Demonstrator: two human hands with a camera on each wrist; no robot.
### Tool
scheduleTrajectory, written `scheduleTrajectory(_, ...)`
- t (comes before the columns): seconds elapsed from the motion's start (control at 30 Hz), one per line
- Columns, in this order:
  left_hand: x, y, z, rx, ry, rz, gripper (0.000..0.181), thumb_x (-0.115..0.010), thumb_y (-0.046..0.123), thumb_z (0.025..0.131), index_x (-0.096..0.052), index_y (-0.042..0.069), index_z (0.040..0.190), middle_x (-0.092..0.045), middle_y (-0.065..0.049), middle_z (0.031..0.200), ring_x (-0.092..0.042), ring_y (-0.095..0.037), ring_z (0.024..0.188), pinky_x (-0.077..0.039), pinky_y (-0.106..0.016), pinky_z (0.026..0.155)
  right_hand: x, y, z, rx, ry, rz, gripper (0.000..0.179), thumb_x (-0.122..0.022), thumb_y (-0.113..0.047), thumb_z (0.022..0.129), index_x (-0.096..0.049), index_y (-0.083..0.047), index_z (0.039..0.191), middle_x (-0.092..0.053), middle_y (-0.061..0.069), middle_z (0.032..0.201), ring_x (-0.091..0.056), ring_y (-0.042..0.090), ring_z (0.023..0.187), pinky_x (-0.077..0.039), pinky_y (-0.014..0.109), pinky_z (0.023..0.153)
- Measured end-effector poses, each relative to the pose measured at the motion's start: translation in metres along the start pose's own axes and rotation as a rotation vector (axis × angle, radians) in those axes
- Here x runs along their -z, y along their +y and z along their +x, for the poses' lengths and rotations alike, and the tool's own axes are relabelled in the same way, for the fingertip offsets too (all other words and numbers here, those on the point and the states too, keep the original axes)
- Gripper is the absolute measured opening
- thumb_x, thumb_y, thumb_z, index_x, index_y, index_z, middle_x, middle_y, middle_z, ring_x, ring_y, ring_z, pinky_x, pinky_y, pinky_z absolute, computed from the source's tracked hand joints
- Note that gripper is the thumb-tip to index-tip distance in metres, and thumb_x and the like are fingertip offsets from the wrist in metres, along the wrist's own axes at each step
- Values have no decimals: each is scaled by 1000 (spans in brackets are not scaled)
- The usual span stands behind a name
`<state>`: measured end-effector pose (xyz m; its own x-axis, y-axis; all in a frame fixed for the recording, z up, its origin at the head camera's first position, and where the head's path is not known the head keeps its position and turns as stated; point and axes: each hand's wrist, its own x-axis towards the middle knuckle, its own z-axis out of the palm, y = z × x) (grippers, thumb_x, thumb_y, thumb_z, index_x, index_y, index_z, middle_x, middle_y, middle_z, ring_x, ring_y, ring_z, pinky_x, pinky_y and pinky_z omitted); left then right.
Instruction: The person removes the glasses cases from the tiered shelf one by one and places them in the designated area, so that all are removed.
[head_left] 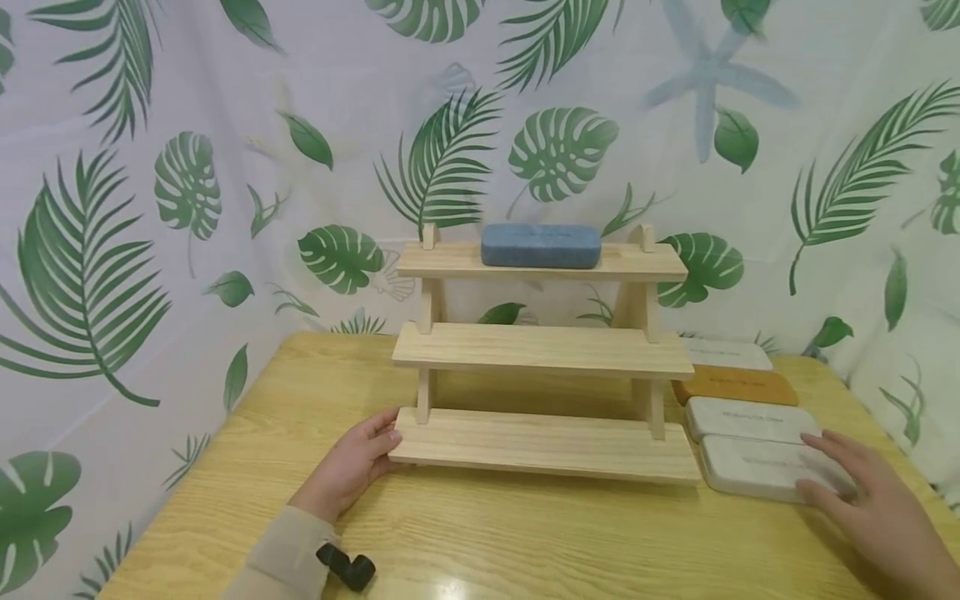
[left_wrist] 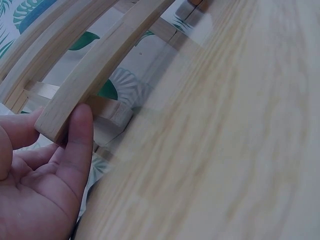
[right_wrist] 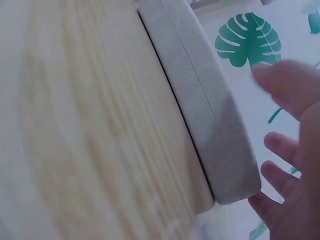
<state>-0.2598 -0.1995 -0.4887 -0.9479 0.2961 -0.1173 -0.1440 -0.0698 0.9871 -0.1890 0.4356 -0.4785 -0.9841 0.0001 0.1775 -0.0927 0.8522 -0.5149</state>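
A three-tier wooden display stand (head_left: 543, 442) stands on the table. My left hand (head_left: 356, 462) pinches the left end of its lowest shelf, with thumb and fingers on opposite faces of the board (left_wrist: 85, 85) in the left wrist view. On the top shelf lies a blue glasses case (head_left: 540, 246). To the right of the stand, my right hand (head_left: 873, 500) is spread loosely over the right end of the nearest pale grey glasses case (head_left: 765, 467). In the right wrist view its fingers curve beside the end of that case (right_wrist: 200, 100), not closed round it.
Behind the nearest case lie another pale grey case (head_left: 750, 419), an orange-brown case (head_left: 738, 385) and a whitish case (head_left: 727, 354), in a row beside the stand. The wooden table (head_left: 525, 533) meets a leaf-patterned cloth (head_left: 315, 167) behind and at the sides.
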Motion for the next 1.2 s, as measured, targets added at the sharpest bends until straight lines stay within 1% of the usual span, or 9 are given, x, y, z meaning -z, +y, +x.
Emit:
scheduleTrajectory(0.07, 1, 0, 0, 4, 0, 2, 56, -47, 13, 109, -24, -1, 159, -35, -27, 155, -50, -35, 131, -50, -40, 100, 0, -3, 1, 18, 23, -6, 75, -63, -38, 102, -31, 2, 156, -14, 39, 158, -13, 64, 138, -10, 82, 102)
scheduleTrajectory(0.2, 1, 2, 0, -4, -26, 15, 58, -48, 14, 109, -23, -2, 159, -34, -29, 155, -50, -34, 131, -50, -38, 101, 0, -11, 2, 58, 55, -37, 79, -65, -35, 100, -26, -1, 159, -16, 39, 157, -13, 63, 139, -9, 81, 104)
scheduleTrajectory(0.33, -1, 4, 0, -6, -38, 17, 59, -47, 15, 109, -21, -2, 159, -33, -28, 156, -49, -35, 132, -49, -39, 102, 1, -20, 0, 111, 104, -51, 79, -70, -31, 98, -29, -5, 159, -21, 38, 156, -15, 63, 139, -8, 81, 105)
scheduleTrajectory(0.47, -2, 4, 0, -1, -36, 17, 59, -47, 15, 109, -21, -1, 159, -33, -28, 156, -48, -35, 133, -49, -39, 102, 3, -33, -1, 155, 134, -21, 77, -73, -27, 96, -33, -9, 159, -23, 34, 158, -17, 62, 139, -11, 83, 102)
scheduleTrajectory(0.57, -1, 4, 0, -3, -29, 14, 59, -47, 15, 109, -21, -1, 159, -33, -28, 156, -49, -35, 132, -49, -39, 102, 6, -46, 1, 178, 131, 9, 75, -73, -27, 96, -35, -12, 159, -23, 31, 159, -18, 61, 139, -12, 84, 100)
scheduleTrajectory(0.7, 0, 3, 0, -5, -22, 14, 58, -47, 14, 109, -22, -2, 159, -34, -29, 155, -50, -34, 130, -50, -39, 101, 11, -65, 5, 217, 106, 45, 73, -72, -25, 96, -37, -15, 159, -27, 28, 159, -19, 58, 140, -14, 83, 99)
scheduleTrajectory(0.8, 0, 1, 0, -5, -18, 9, 58, -47, 13, 109, -23, -2, 159, -36, -29, 154, -51, -34, 129, -51, -39, 100, 13, -79, 9, 236, 87, 45, 72, -71, -26, 97, -36, -17, 159, -28, 27, 159, -20, 56, 142, -14, 83, 100)
scheduleTrajectory(0.93, 0, 0, 1, -8, -6, 1, 56, -48, 12, 109, -26, -1, 158, -39, -28, 152, -53, -34, 128, -52, -40, 98, 16, -95, 16, 262, 81, 39, 71, -71, -26, 97, -37, -17, 159, -27, 23, 161, -20, 54, 143, -15, 81, 102)
scheduleTrajectory(1.2, 1, 2, 0, -9, -26, 5, 58, -47, 13, 109, -23, -2, 159, -38, -29, 152, -53, -32, 127, -52, -39, 98, 20, -122, 31, 322, 81, 89, 71, -74, -24, 95, -40, -26, 157, -29, 13, 162, -23, 46, 145, -21, 78, 103)
